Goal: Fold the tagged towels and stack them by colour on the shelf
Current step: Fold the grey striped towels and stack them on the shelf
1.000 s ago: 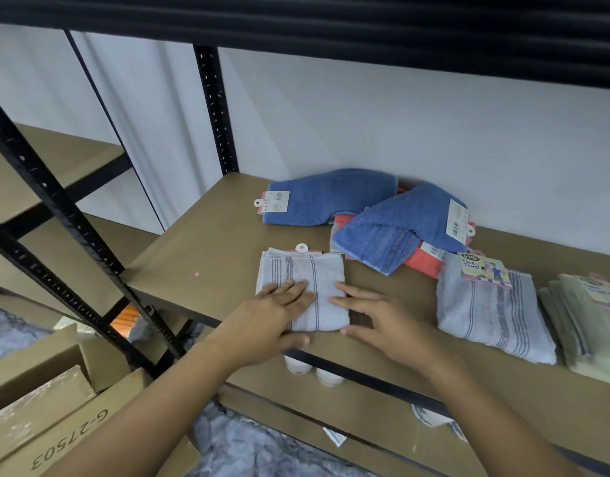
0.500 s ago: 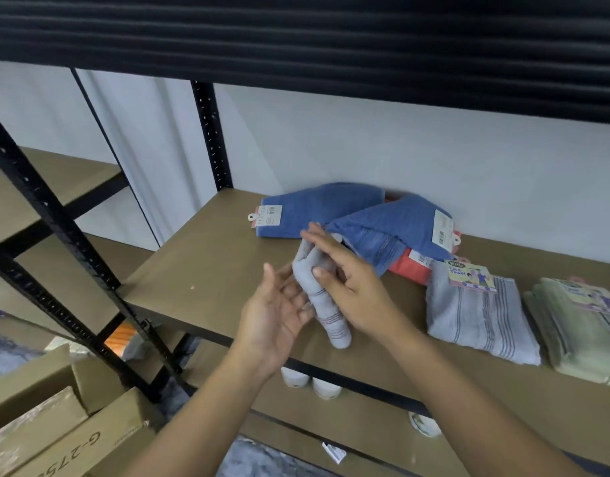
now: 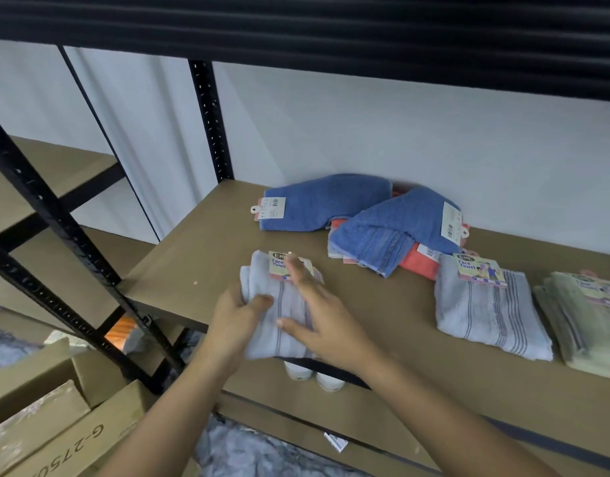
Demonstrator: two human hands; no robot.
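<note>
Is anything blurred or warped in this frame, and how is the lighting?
Head view: the right hand and left hand are motion-smeared, softening the held grey towel and its tag; blue towels are sharp; wide-angle lens skews the black upright; light even, no glare.

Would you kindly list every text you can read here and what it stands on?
"ENE Face Towel": tag on the left grey striped towel.
"ENE Face Towel": the same tag on the right grey striped towel.
"G-2750", upside down, cut off at the frame's edge: cardboard box.
Barcode labels on the rear blue towel and front blue towel: too small to read.
Green towel tag: blurred.
</note>
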